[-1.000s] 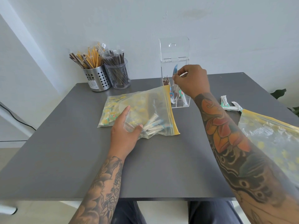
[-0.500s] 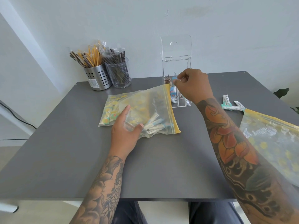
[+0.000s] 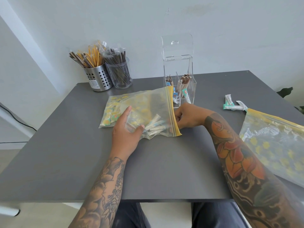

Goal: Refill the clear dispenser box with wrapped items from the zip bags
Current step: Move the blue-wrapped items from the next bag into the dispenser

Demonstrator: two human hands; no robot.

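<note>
Zip bag [image 3: 143,112]: thin clear film with yellow zip strip; lies flat mid-worktop, its mouth toward the clear dispenser box [image 3: 180,83], which stands toward the far edge with lid raised, compartments part filled; judged limp, light and slippery, likely to slide or collapse unless pinned; best held flat by the film and entered at the zip mouth.

Wrapped items [image 3: 154,127]: slim paper-sleeved sticks bunched in the bag's near corner; judged light, fairly stiff, easy to pinch singly or in a small sheaf by mid-length.

Left hand [image 3: 127,133]: open, fingers spread, palm pressing the bag onto the worktop [image 3: 65,153] over the sticks.

Right hand [image 3: 185,116]: at the zip strip, fingers curled and blurred, fingertips apparently inside the mouth; whether it grips anything cannot be told.

Second zip bag [image 3: 276,142]: at the right edge; loose wrapped sticks [image 3: 233,105] beside it.
</note>
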